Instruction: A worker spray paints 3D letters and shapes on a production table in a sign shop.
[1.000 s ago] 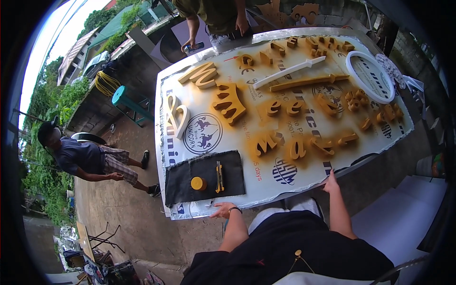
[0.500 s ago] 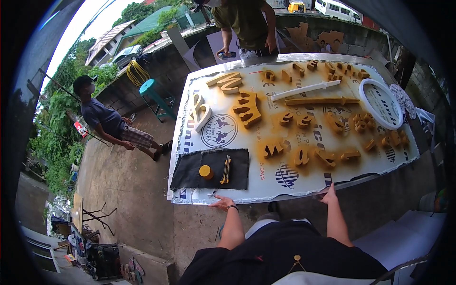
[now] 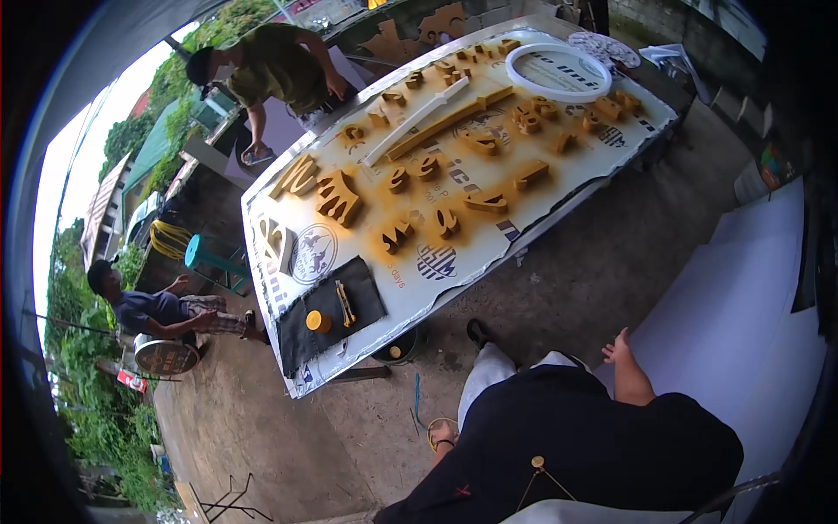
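Observation:
My right hand (image 3: 616,347) is raised beside my body with its fingers apart, holding nothing, in front of large white sheets (image 3: 733,323). Low by my left thigh hangs my left hand (image 3: 443,434), small in view, with nothing visible in it; a thin yellow loop on the floor shows behind it. Both are off the film-covered table (image 3: 349,362). On that lie several gold-sprayed cut-out letters (image 3: 445,223), a gold crown shape (image 3: 338,198), a white sword-like strip (image 3: 415,122) and a white ring (image 3: 559,72). A black cloth (image 3: 301,345) carries a yellow cap (image 3: 319,321) and a yellow cutter (image 3: 346,304).
Across the table a person (image 3: 279,74) leans over, a can (image 3: 257,155) in one hand. Another person (image 3: 148,306) is at the left, near a teal stool (image 3: 214,262). A bucket (image 3: 401,349) stands under the table's near edge; a teal hose (image 3: 417,397) lies on the floor.
Both my hands have left the table's near edge. My view has turned and shifted right, toward the white sheets. The person across the table now bends forward.

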Demonstrator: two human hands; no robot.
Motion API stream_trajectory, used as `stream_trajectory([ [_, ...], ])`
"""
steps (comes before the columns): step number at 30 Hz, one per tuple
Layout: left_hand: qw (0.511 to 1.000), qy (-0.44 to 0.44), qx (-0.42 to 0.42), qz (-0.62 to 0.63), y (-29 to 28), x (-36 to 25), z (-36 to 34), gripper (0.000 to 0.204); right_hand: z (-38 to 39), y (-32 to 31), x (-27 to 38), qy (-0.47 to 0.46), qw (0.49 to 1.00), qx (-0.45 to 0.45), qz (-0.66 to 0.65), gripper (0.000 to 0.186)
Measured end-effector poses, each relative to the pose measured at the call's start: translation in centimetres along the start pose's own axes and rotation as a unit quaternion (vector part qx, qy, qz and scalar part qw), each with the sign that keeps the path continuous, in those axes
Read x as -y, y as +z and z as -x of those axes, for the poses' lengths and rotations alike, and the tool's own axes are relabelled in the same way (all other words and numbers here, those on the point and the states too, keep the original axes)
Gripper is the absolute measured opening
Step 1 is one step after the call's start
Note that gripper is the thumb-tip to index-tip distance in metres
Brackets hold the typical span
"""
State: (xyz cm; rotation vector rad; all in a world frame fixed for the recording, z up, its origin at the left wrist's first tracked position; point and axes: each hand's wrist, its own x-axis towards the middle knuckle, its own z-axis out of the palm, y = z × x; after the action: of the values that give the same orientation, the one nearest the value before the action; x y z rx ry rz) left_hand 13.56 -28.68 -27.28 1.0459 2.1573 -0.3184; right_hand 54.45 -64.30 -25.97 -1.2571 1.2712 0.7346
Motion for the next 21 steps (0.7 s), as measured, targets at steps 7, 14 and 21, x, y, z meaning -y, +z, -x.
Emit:
stream_trajectory([
  [7, 0.95, 0.161, 0.237, -0.125, 0.7, 3.8, 1.0, 0.054, -1.7, -13.6, -3.4, -0.011, 0.989, -0.087, -0.116, 0.068],
  [14, 0.933, 0.218, 0.283, -0.054, -0.2, -9.3, 2.3, 0.037, -2.3, -12.9, -5.3, 0.001, 0.974, -0.041, -0.223, 0.057],
  [21, 0.911, 0.295, 0.237, -0.166, 4.3, -21.4, 6.2, 0.032, -1.9, -13.3, -4.7, -0.022, 0.948, 0.122, -0.294, 0.046],
])
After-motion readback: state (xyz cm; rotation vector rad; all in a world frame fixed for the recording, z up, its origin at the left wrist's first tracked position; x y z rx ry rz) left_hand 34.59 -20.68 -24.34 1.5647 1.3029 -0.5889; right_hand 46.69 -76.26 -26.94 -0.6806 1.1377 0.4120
